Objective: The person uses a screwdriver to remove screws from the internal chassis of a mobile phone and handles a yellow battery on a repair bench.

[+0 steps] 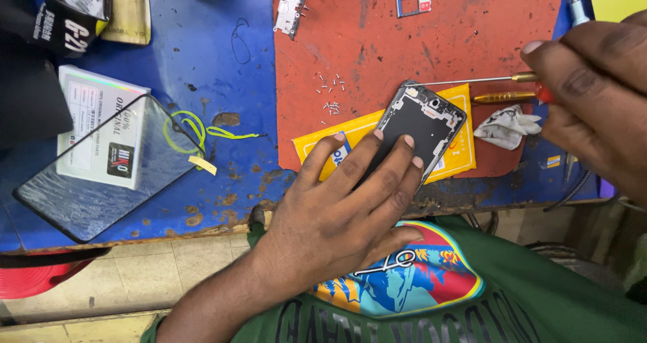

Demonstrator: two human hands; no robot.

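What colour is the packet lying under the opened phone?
Yellow, with white and blue print; the packet shows clearly in the head view, under the phone.

The head camera looks steeply down, close over the blue workbench (202, 46) edge.

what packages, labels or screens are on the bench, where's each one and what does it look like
White box: left, flat rectangle, black label patch.
Glass screen panel: leaning over that box, dark-edged, clear.
Yellow packet: on red mat, under the opened phone.
Black pouch: top left, white lettering.

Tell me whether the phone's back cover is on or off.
Off: the phone lies with its dark inner frame exposed, loose screws beside it.
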